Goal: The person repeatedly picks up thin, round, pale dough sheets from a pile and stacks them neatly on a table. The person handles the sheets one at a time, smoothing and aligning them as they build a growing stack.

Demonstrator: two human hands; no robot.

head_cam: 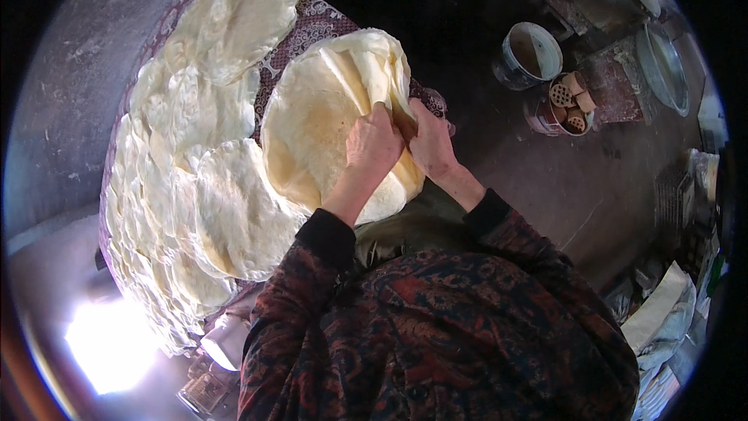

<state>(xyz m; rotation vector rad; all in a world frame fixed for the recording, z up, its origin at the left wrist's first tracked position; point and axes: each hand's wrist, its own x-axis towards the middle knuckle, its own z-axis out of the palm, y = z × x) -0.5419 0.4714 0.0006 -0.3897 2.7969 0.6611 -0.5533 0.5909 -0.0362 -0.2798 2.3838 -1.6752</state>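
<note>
A large round thin flatbread (315, 123) lies before me at the right side of the table, with layers folded up into pleats along its right part. My left hand (376, 139) grips these folds near the middle, its fingers curled into the bread. Close beside it, my right hand (431, 139) holds the right edge of the bread, fingertips partly hidden behind the folds. Many overlapping flatbreads (169, 187) cover the table to the left. One of them, a rounder sheet (245, 210), lies just left of the bread in my hands.
A patterned maroon cloth (312, 23) shows between the breads. On the floor to the right stand a bucket (533, 55) and a smaller pail holding honeycomb briquettes (562, 95). A metal basin (663, 67) leans farther right. Bags (660, 316) lie at lower right.
</note>
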